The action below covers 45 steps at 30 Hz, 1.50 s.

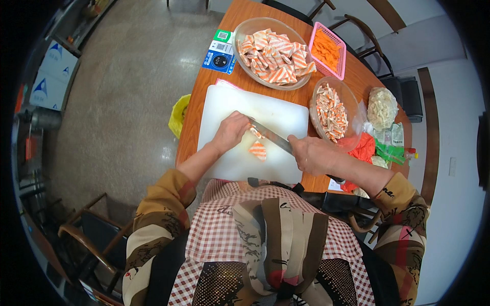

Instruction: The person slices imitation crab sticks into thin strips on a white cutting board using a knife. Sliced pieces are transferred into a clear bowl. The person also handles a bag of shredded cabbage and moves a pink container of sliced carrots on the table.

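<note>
My right hand [312, 153] is wrapped around the handle of a long-bladed kitchen knife [273, 137]. Its blade slants over a white cutting board [226, 103], tip toward the upper left. At that tip rests my left hand [231, 132], fingers curled; whether they pinch the blade or a piece of food is hidden. Small cut strips of orange-and-white striped surimi [255, 132] lie against the near side of the blade. Slightly closer to me is a larger striped surimi piece [258, 150], flat on the board.
Beyond the board, a clear bowl [245, 72] holds whole surimi pieces. A second bowl [354, 132] of cut strips stands right, below a pink basket [342, 57] of sliced carrot. Plastic bags [361, 147] crowd the table's right. A yellow bag [178, 114] hangs by the left edge.
</note>
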{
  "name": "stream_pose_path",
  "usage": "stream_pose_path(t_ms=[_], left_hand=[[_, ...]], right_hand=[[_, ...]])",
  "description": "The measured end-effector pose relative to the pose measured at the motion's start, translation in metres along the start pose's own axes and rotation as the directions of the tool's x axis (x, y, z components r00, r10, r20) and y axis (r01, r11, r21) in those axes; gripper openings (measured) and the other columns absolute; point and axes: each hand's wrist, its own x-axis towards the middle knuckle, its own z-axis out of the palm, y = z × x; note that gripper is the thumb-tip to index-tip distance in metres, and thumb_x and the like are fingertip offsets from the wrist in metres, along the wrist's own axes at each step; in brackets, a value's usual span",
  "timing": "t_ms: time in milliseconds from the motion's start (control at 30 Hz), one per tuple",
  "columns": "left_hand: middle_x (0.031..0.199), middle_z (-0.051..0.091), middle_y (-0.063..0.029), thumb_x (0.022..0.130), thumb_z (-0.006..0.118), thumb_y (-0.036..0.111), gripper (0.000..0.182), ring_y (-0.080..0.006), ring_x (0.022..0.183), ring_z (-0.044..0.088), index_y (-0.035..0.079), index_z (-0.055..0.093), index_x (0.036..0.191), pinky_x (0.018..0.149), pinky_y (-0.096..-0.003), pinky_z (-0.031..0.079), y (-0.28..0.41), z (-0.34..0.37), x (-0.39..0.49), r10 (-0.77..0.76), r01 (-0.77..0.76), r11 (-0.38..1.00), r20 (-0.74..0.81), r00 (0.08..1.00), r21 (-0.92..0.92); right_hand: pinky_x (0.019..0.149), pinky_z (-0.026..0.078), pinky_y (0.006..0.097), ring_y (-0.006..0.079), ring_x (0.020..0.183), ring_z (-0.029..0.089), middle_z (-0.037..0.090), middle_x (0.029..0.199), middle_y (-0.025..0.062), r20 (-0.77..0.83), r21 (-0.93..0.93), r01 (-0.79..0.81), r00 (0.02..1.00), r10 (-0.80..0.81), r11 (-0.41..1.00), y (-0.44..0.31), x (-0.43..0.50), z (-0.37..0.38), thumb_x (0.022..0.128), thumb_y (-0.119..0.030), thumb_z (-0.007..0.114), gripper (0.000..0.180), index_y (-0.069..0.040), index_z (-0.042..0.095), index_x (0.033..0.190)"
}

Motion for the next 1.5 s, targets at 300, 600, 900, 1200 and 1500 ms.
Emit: stream_pose_path(t_ms=[300,600,900,1200,1500], left_hand=[[0.089,0.068,-0.0081,0.082,0.064,0.003,0.018,-0.0282,0.084,0.06,0.007,0.067,0.1,0.076,-0.0381,0.051,0.005,-0.005,0.009,-0.06,0.063,0.997,0.075,0.995,-0.04],[0.088,0.068,-0.0084,0.083,0.067,0.006,0.014,-0.0281,0.082,0.06,0.006,0.069,0.097,0.075,-0.0385,0.051,0.006,-0.006,0.015,-0.086,0.088,0.996,0.067,0.994,-0.016],[0.089,0.066,-0.0099,0.087,0.065,0.006,0.016,-0.0289,0.084,0.06,0.004,0.067,0.102,0.076,-0.0378,0.05,-0.01,-0.001,0.008,-0.017,0.019,1.0,0.101,0.995,-0.017],[0.094,0.067,-0.0087,0.085,0.061,0.001,0.019,-0.0294,0.09,0.059,0.006,0.065,0.103,0.082,-0.0387,0.05,0.005,-0.003,0.01,-0.068,0.075,0.996,0.113,0.991,-0.057],[0.089,0.067,-0.0096,0.088,0.063,0.003,0.017,-0.0279,0.086,0.061,0.009,0.069,0.102,0.078,-0.0373,0.051,0.006,0.0,0.013,-0.129,0.136,0.985,0.07,0.989,-0.107]], right_hand=[[0.056,0.054,0.0421,0.0323,0.062,0.068,0.067,0.075,0.0165,-0.262,-0.324,0.004,0.961,-0.093,0.946,-0.002,-0.005,0.069,0.086,-0.013,0.056,0.025,0.003,0.048,0.103],[0.06,0.053,0.0468,0.0361,0.069,0.068,0.067,0.075,0.0202,-0.364,-0.178,-0.043,0.931,-0.025,0.983,0.012,-0.013,0.072,0.085,-0.012,0.055,0.024,0.001,0.051,0.106],[0.068,0.05,0.0547,0.0454,0.075,0.064,0.064,0.074,0.0257,-0.305,-0.029,0.005,0.952,-0.014,1.0,0.032,-0.008,0.046,0.087,-0.011,0.054,0.024,0.001,0.05,0.108],[0.061,0.05,0.0537,0.0424,0.073,0.065,0.066,0.077,0.021,-0.428,0.186,0.105,0.904,-0.015,0.977,0.052,0.006,0.111,0.088,-0.011,0.054,0.029,-0.003,0.047,0.115],[0.067,0.049,0.0551,0.0455,0.075,0.062,0.063,0.076,0.0237,-0.466,0.269,0.208,0.883,-0.062,0.941,0.072,0.031,0.139,0.092,-0.013,0.053,0.026,-0.002,0.045,0.114]])
